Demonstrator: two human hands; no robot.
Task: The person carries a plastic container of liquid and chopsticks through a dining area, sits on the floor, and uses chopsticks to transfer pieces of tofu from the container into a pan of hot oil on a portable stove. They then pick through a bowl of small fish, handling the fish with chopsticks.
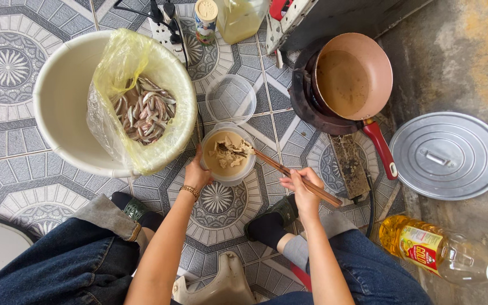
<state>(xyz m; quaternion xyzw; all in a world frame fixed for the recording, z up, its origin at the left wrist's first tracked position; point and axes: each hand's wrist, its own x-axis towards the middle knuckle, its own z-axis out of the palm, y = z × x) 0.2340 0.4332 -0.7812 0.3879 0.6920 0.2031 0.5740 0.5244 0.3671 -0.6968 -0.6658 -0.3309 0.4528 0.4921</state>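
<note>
Left hand [196, 174] grips round clear tub [228, 154] of beige batter; right hand [300, 189] pinches chopsticks [295, 176].

- Light is even, soft daylight; I see the scene bright throughout.
- Shadows are faint and short beneath my arms and the white bucket [63, 101].
- Mild glare marks the steel lid [447, 155], right.
- Wide-angle bending shows at the edges.
- Focus is sharp overall.

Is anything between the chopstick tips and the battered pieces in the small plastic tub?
Nothing visible: the wooden chopsticks in the right hand already reach into the round clear plastic tub, steadied by the left hand.
</note>
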